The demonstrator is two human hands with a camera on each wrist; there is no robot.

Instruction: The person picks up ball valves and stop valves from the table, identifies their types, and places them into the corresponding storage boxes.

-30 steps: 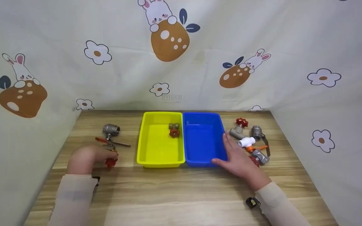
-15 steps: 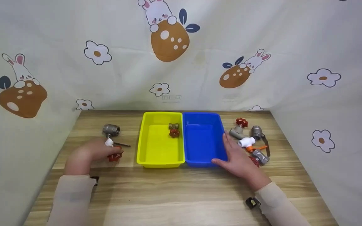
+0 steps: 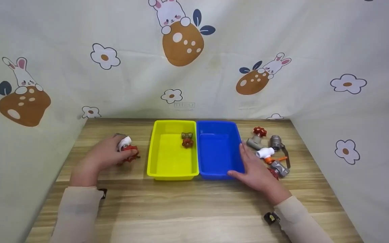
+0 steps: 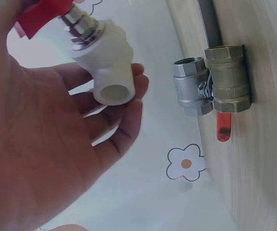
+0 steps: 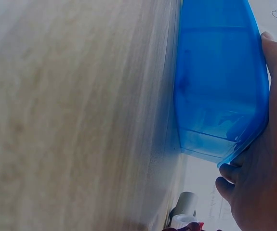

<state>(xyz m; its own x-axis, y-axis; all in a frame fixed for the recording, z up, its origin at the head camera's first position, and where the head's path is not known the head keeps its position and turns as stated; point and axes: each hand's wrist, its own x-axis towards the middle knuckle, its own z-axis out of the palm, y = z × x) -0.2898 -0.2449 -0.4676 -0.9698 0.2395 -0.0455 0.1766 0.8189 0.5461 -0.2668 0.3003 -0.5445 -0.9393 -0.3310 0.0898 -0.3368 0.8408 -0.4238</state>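
Note:
A white plastic valve (image 4: 112, 53) with a red handwheel (image 3: 131, 153) is in my left hand (image 3: 101, 157), lifted off the table at the left. In the left wrist view the thumb lies at the handwheel while the fingers curve behind the white body. Beyond that hand stand two metal ball valves, a silver one (image 4: 189, 86) and a brassy one (image 4: 230, 79); the head view mostly hides them. My right hand (image 3: 257, 172) rests on the right side of the blue bin (image 3: 216, 158), fingers extended along its wall and thumb at the front corner.
Left of the blue bin sits a yellow bin (image 3: 171, 158) with a brass valve (image 3: 187, 140) inside. Right of my right hand lie a grey valve (image 3: 256, 143), a dark-levered ball valve (image 3: 275, 142), a white valve with orange handle (image 3: 265, 153) and a silver valve (image 3: 280, 168).
My left hand has picked up the white valve with the red handwheel and moved it up and slightly toward the back. The right hand and both bins have stayed put.

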